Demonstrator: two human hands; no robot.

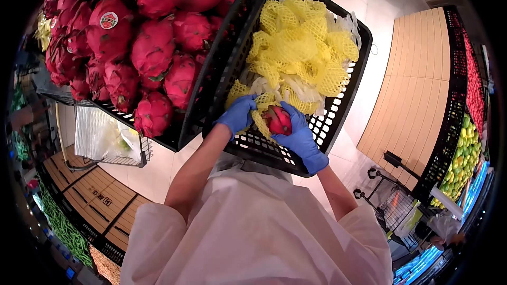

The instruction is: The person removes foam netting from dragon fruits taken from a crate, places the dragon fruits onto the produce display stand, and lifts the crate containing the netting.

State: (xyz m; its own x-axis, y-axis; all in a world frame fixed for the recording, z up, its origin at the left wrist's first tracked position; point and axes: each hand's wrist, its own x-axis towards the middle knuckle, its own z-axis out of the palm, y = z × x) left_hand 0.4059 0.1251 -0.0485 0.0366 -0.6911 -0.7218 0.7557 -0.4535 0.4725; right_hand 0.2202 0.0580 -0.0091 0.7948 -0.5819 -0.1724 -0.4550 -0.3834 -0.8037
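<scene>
one blue-gloved right hand [300,137] is gripping small red dragon fruit [280,120], fingers curling round its right side. blue-gloved left hand [237,116] is pinching yellow foam net sleeve [260,122] against fruit's left side. both hands are working over near end of black plastic mesh crate [264,158]. beyond them, loose pile of yellow foam nets [296,42] is filling crate. leftward, large red dragon fruits [153,47] are heaping in black display bin [208,68]. farther right, pale wood-slatted stand [412,68] is standing.
</scene>
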